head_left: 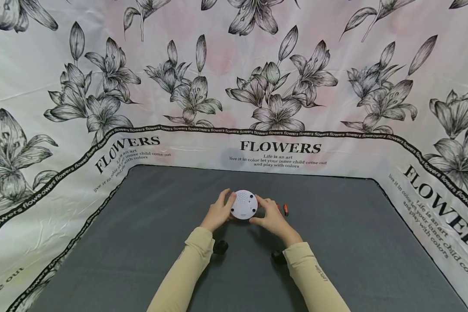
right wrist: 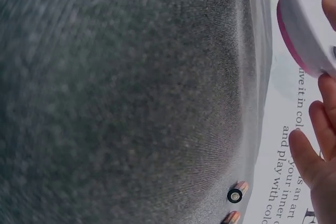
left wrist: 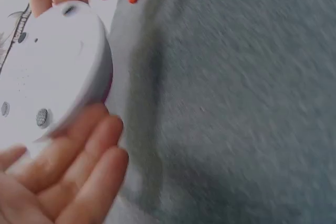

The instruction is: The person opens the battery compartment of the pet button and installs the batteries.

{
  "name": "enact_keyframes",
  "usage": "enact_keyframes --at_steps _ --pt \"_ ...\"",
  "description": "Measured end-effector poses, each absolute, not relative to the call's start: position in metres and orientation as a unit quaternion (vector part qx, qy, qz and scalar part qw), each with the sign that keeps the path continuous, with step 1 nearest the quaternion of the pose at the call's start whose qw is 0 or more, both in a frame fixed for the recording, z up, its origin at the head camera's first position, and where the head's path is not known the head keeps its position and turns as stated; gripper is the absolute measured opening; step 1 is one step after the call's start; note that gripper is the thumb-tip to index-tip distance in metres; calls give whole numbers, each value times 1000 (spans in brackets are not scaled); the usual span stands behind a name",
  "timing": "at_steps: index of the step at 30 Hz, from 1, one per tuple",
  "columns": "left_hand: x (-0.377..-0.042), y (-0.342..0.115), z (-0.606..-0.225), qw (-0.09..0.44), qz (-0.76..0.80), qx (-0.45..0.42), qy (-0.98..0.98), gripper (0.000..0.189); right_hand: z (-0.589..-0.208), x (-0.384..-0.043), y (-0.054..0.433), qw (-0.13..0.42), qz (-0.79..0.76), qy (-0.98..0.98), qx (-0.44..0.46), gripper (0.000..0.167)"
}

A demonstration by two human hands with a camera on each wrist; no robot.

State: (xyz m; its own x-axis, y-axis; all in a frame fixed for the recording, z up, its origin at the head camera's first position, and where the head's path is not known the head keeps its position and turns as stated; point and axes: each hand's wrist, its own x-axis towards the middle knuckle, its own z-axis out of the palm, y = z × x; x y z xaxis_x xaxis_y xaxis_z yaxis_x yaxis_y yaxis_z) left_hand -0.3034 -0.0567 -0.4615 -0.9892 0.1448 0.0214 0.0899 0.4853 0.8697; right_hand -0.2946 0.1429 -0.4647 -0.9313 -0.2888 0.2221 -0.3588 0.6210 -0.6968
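Holding a white disc (head_left: 244,204) between two hands, the person works above the middle of the grey cloth (head_left: 160,260), toward its far side. The disc is raised off the cloth, with its flat face turned up toward the person; I can see dark round feet near the rim and a patch of tiny holes, and from the side a magenta band (right wrist: 290,43) on the underside. The left hand (head_left: 217,213) pinches the left edge, thumb over the face and fingers beneath, those fingers lying close together. The right hand (head_left: 274,220) holds the right edge by the fingertips, its fingers spread apart; how firmly the thumb presses there, I cannot tell.

Just to the right of the right hand, an orange battery (head_left: 285,209) lies on the cloth, and a second battery (right wrist: 231,217) lies near it, mostly hidden by the hand from above. Both arms come in from the near side in pale yellow sleeves (head_left: 181,277), with a black object (head_left: 220,247) beside the left cuff and another by the right. Beyond the grey, a white flower-printed sheet (head_left: 203,149) rises along the far side, lettered FLOWERS.
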Motion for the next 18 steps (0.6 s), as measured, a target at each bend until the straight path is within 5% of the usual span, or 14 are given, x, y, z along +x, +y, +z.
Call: enact_keyframes --at_steps 11,18 --pt "-300 -64 -469 55 443 184 876 116 -465 -297 140 44 349 -919 179 85" --pt "-306 -64 -477 36 446 195 873 113 -468 -297 139 37 347 -922 166 82"
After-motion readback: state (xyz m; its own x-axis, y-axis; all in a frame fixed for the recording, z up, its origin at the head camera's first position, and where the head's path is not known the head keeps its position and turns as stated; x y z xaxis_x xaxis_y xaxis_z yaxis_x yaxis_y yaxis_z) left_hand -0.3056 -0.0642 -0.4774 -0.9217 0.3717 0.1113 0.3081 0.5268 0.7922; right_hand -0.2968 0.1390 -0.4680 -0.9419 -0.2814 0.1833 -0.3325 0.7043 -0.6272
